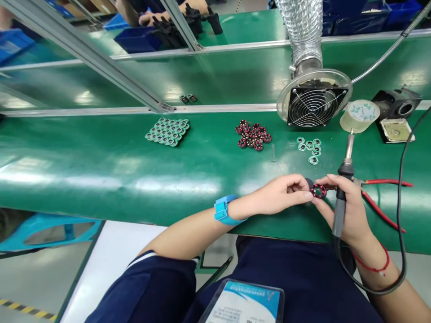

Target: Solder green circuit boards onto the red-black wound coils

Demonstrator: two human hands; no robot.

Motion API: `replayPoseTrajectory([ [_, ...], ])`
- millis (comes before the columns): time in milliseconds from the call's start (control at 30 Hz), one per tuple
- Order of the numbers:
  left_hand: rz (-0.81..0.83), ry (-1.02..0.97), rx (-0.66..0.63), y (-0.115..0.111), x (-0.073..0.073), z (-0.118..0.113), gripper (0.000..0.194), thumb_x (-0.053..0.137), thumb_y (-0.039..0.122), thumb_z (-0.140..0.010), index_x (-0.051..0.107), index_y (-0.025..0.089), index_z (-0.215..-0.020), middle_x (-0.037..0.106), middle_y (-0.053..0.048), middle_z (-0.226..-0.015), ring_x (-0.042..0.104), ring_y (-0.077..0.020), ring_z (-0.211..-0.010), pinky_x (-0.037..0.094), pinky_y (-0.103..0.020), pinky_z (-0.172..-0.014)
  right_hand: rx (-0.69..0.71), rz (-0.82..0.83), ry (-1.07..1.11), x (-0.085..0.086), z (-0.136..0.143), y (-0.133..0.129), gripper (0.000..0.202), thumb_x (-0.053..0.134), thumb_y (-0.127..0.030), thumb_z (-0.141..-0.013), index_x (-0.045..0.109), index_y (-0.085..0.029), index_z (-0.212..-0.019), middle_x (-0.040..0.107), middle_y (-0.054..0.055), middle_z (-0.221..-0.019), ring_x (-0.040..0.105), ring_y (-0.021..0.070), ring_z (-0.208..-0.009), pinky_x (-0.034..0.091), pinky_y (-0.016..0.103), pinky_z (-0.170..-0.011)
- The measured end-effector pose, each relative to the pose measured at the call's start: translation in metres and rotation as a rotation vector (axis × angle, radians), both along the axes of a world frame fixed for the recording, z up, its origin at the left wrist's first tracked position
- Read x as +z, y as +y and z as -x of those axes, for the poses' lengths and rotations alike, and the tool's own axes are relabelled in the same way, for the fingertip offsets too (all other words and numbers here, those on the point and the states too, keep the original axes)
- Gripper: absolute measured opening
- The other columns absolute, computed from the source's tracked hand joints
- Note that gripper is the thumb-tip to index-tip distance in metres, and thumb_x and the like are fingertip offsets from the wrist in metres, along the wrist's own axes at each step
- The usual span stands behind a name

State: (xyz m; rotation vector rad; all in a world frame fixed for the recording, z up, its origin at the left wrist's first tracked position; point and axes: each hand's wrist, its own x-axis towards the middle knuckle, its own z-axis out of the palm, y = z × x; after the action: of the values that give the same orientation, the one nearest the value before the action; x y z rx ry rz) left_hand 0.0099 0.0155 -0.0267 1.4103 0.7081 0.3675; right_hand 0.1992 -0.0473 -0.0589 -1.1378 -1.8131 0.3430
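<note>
My left hand [286, 194], with a blue wrist strap [225, 210], is closed with thumb and fingertips pinching a small round red-and-black coil part [318, 191]. A dark round edge [309, 183] shows beside it at the fingertips. My right hand [352, 211] grips a soldering iron [340, 197], its metal tip pointing up and away. The thumb and fingertips of that same hand also touch the coil part from the right. Red-handled pliers [384, 211] lie on the bench, partly behind my right hand.
A pile of red-and-black coil parts [251, 134], a panel of green circuit boards [167, 131] and several loose round boards [310, 148] lie on the green bench. A fume fan [313, 107], a pale round tub [359, 115] and an iron stand [397, 107] stand behind. Across the partition are another person's hands [151, 18].
</note>
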Motion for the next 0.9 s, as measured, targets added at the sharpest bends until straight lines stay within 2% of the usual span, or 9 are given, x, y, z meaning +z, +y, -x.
replayPoseTrajectory([
  [100,-0.051,0.028,0.070,-0.002,0.000,-0.003,0.024,0.057,0.033,-0.087,0.053,0.012,-0.076,0.053,0.001,-0.074,0.045,-0.0090,-0.070,0.038,-0.023,-0.067,-0.008,-0.051,-0.129,-0.002,0.006,0.001,0.059,0.065,-0.022,-0.086,0.037,-0.022,-0.137,0.062,0.008,-0.108,0.062,0.0190,-0.098,0.054,0.033,-0.081],
  [200,-0.087,0.033,0.098,0.000,-0.001,0.000,0.022,0.056,0.030,-0.086,0.054,0.012,-0.074,0.052,0.002,-0.071,0.044,-0.0083,-0.068,0.037,-0.022,-0.065,-0.016,-0.018,-0.202,-0.005,0.006,0.001,0.055,0.064,-0.025,-0.087,0.038,-0.022,-0.135,0.062,0.009,-0.109,0.062,0.0207,-0.097,0.054,0.035,-0.079],
  [333,-0.097,0.096,0.226,0.008,0.000,0.019,0.021,0.057,0.029,-0.084,0.054,0.012,-0.072,0.049,0.002,-0.066,0.042,-0.0078,-0.062,0.034,-0.022,-0.060,-0.082,0.094,-0.264,-0.008,-0.004,0.006,0.049,0.065,-0.032,-0.087,0.043,-0.023,-0.130,0.063,0.008,-0.105,0.062,0.0240,-0.094,0.052,0.039,-0.077],
  [500,-0.129,0.180,0.387,0.018,0.004,0.047,0.021,0.057,0.031,-0.082,0.055,0.012,-0.073,0.053,0.000,-0.067,0.048,-0.0098,-0.065,0.037,-0.023,-0.063,-0.074,0.205,-0.165,-0.018,-0.008,0.015,0.049,0.067,-0.032,-0.085,0.044,-0.025,-0.128,0.063,0.005,-0.103,0.060,0.0227,-0.096,0.049,0.040,-0.084],
  [600,-0.175,0.209,0.374,0.024,0.002,0.051,0.021,0.056,0.031,-0.083,0.055,0.012,-0.073,0.053,0.000,-0.068,0.048,-0.0102,-0.066,0.036,-0.024,-0.062,0.004,0.265,-0.175,-0.027,-0.002,0.018,0.043,0.064,-0.031,-0.086,0.045,-0.026,-0.125,0.063,0.005,-0.105,0.059,0.0229,-0.096,0.048,0.041,-0.085],
  [733,-0.260,0.221,0.243,0.039,-0.009,0.038,0.019,0.055,0.029,-0.085,0.056,0.012,-0.077,0.053,0.001,-0.069,0.047,-0.0094,-0.064,0.036,-0.023,-0.060,0.045,0.299,-0.234,-0.030,0.002,0.017,0.035,0.061,-0.031,-0.088,0.048,-0.024,-0.120,0.062,0.007,-0.105,0.055,0.0251,-0.097,0.047,0.044,-0.086],
  [833,-0.447,0.287,0.143,0.054,-0.019,0.021,0.009,0.055,0.022,-0.086,0.058,0.013,-0.085,0.057,-0.002,-0.081,0.050,-0.0104,-0.071,0.041,-0.024,-0.067,0.055,0.301,-0.175,-0.028,-0.003,0.014,0.046,0.063,-0.031,-0.086,0.044,-0.023,-0.128,0.062,0.007,-0.109,0.054,0.0251,-0.103,0.046,0.045,-0.091],
  [900,-0.599,0.359,0.135,0.065,-0.025,0.008,0.009,0.055,0.016,-0.085,0.058,0.013,-0.092,0.058,-0.004,-0.092,0.052,-0.0120,-0.078,0.043,-0.026,-0.074,0.033,0.286,-0.110,-0.027,-0.007,0.012,0.051,0.064,-0.031,-0.085,0.042,-0.023,-0.131,0.063,0.007,-0.113,0.055,0.0241,-0.105,0.046,0.045,-0.093],
])
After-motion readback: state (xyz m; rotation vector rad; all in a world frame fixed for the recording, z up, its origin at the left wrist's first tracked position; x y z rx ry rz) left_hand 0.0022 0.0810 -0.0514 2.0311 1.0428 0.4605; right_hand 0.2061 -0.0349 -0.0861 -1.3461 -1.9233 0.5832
